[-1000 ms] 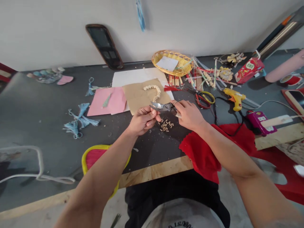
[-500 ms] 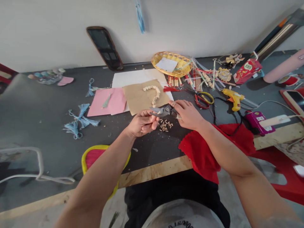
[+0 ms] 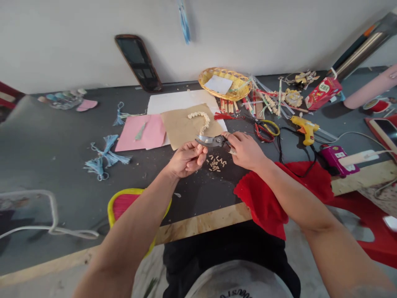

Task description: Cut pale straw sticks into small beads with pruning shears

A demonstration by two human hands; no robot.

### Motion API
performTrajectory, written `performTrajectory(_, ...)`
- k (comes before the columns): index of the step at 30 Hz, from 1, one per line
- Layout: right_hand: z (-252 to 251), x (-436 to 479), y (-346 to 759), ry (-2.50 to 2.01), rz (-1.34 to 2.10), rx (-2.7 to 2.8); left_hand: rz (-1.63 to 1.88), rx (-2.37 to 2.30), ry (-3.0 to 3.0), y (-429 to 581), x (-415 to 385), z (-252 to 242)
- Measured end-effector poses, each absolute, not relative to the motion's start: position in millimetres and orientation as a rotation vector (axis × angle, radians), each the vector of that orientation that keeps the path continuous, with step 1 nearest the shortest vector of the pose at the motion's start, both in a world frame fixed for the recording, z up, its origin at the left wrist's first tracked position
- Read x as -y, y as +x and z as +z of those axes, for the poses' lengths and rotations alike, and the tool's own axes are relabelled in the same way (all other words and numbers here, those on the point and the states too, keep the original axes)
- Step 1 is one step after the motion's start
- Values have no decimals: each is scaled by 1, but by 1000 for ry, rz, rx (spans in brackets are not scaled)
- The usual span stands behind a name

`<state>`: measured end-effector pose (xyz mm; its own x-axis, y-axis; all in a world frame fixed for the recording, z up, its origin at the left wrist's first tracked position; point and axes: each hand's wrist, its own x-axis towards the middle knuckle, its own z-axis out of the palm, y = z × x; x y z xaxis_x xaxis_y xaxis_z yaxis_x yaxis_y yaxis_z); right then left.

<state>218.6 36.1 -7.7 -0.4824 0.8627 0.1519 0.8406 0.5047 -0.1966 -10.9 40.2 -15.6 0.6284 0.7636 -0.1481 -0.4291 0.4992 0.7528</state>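
My right hand [image 3: 243,150] is wrapped round the handles of dark pruning shears [image 3: 214,141], whose blades point left. My left hand [image 3: 187,158] is pinched beneath the blade tips, on something too small to make out. Just beyond the blades, a curved row of cream pieces [image 3: 204,120] lies on brown paper [image 3: 176,128]. Several short pale pieces [image 3: 216,163] are scattered on the dark table, right of my left fingertips.
Blue tassels [image 3: 107,155] and pink paper [image 3: 127,132] lie to the left. Behind stands a wicker basket [image 3: 238,76]. Scissors [image 3: 266,129], a yellow glue gun [image 3: 306,129] and a red cloth [image 3: 263,198] are on the right. A phone [image 3: 139,62] leans against the wall.
The shears in my right hand have tilted slightly, their blade tips now a little higher. My left hand stays nearly in place beneath them. The whole view has shifted slightly.
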Motion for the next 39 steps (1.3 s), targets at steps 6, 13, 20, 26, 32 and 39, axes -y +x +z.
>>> performTrajectory(6,-7,-36,218,-1621,85,2463,1049,-676,851,3,-40,-14)
performTrajectory(13,-4,-36,223,-1528,109,2554,910,-696,871,-3,-39,-11)
performTrajectory(20,-5,-37,221,-1521,135,2532,869,-692,808,-6,-39,-9)
performTrajectory(26,-2,-34,219,-1519,163,2516,861,-586,751,-9,-39,-10)
performTrajectory(32,-4,-41,228,-1346,253,2565,807,-547,787,-7,-36,-11)
performTrajectory(39,-8,-39,224,-1570,109,2449,1082,-771,950,7,-37,-15)
